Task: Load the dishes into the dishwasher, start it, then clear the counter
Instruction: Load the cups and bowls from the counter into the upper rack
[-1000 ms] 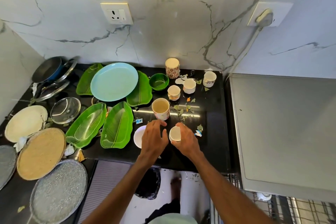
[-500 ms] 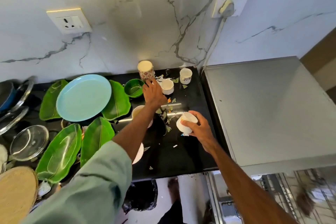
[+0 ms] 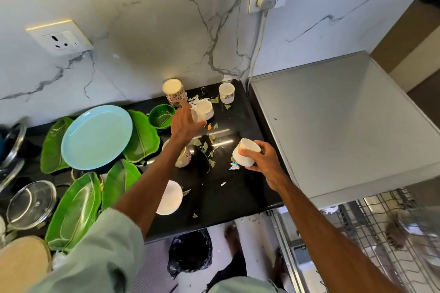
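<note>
Already open past the counter's [image 3: 238, 197] right edge: dishwasher rack [image 3: 392, 228], ready for loading. Near that edge, tilted: white cup [image 3: 246, 152], right hand [image 3: 264, 159] curled round it. By the back edge, left hand [image 3: 185, 123] among small cups [image 3: 205, 109]; grip blurred, cannot tell.

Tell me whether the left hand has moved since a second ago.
Yes. The left hand went from beside the white saucer toward the back of the counter, and is now beside the floral tumbler.
</note>
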Demonstrator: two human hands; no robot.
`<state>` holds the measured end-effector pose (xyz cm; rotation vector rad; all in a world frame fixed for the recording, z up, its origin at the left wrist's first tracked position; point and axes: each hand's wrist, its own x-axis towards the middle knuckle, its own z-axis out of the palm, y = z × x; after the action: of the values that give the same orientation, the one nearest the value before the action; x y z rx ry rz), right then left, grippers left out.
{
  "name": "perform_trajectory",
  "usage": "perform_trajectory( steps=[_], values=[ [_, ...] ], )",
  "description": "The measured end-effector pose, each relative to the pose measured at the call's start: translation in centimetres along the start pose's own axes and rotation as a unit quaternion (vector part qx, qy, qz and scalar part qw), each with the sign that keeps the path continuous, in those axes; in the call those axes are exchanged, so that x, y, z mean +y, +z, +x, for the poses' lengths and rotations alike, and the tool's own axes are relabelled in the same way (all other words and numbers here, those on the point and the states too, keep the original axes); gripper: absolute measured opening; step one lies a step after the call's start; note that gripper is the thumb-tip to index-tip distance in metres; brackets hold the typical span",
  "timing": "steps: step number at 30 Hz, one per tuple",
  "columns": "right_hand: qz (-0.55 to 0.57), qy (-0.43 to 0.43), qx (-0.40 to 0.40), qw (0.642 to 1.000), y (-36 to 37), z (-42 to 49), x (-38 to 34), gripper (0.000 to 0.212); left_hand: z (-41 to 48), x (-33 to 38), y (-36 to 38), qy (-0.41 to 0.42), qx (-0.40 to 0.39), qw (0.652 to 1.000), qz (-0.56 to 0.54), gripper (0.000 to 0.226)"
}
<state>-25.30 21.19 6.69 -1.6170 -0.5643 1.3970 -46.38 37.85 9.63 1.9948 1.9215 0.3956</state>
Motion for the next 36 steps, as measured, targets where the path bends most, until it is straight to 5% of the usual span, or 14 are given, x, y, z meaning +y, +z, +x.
perform_trajectory(
  steps=[3, 7, 13, 21, 23, 32, 36],
  values=[
    [0.062, 0.015, 0.002, 0.998, -0.8, -0.6, -0.4, 0.066, -2.9, 2.1, -1.7, -0.036, 0.015, 0.984, -0.172, 0.071],
    [0.107, 0.014, -0.008, 0.994, -2.7, -1.8, -0.3, 0.055, -7.5, 5.4, -1.3, -0.143, -0.169, 0.868, -0.445, 0.06],
    [0.185, 0.049, 0.032, 0.981, -8.2, -4.5, 0.4, 0.05, -13.6, 10.9, 2.8, -0.171, -0.318, 0.784, -0.506, 0.045],
    [0.228, 0.059, 0.094, 0.967, -19.6, -8.6, 2.4, 0.053, -18.3, 20.0, 8.5, -0.127, -0.462, 0.728, -0.491, 0.043],
    [0.261, 0.064, 0.117, 0.956, -22.3, -9.6, 3.5, 0.049, -19.8, 22.0, 10.5, -0.113, -0.485, 0.735, -0.461, 0.047],
    [0.315, 0.139, 0.198, 0.918, -32.7, -13.7, 13.5, 0.032, -30.0, 28.0, 21.1, 0.066, -0.425, 0.879, -0.206, 0.062],
    [0.284, 0.191, 0.238, 0.909, -35.0, -14.4, 19.3, 0.031, -34.6, 28.9, 25.2, 0.08, -0.421, 0.891, -0.152, 0.051]
  ],
)
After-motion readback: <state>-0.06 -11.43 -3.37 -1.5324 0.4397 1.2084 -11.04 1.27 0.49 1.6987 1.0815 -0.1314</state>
